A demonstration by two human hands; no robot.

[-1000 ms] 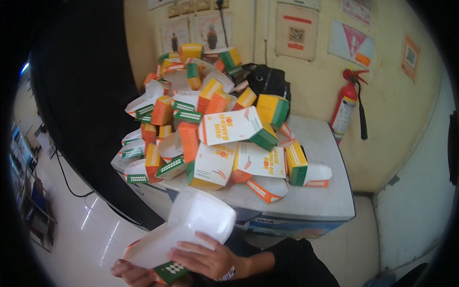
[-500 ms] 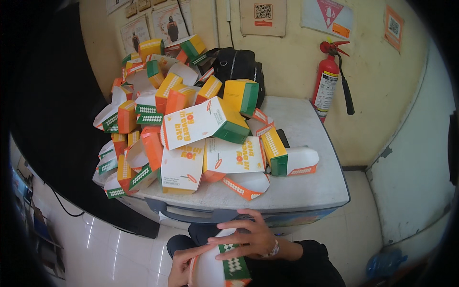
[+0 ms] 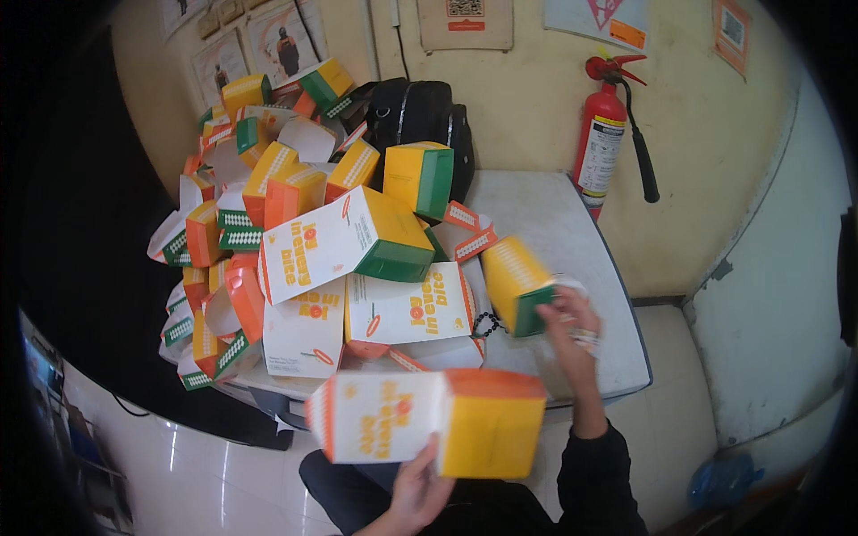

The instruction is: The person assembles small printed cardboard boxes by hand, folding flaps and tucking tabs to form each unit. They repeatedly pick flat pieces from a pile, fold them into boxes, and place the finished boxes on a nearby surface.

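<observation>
In my left hand [image 3: 422, 487] is a paperboard food carton [image 3: 492, 433], held by its lower edge over my lap. A white printed panel, an orange side and a yellow side show on it. My right hand [image 3: 572, 326], a little blurred, grips the green end of a second food carton [image 3: 514, 272] at the right of the pile. This one is yellow and green and tilted, and the hand partly hides its white flap. Directly beyond the held carton lie more white, yellow and green food cartons [image 3: 389, 237].
Many folded cartons are heaped on a white chest lid [image 3: 608, 348] with a dark edge. A black bag [image 3: 416, 116] stands behind them against the wall. A red fire extinguisher [image 3: 601, 134] hangs at the right. Near the lower right is a blue plastic bottle [image 3: 719, 482].
The carton has turned over and risen in my left hand. My right hand has left it and reached forward right to another carton, which is now tilted. The view has shifted slightly.
</observation>
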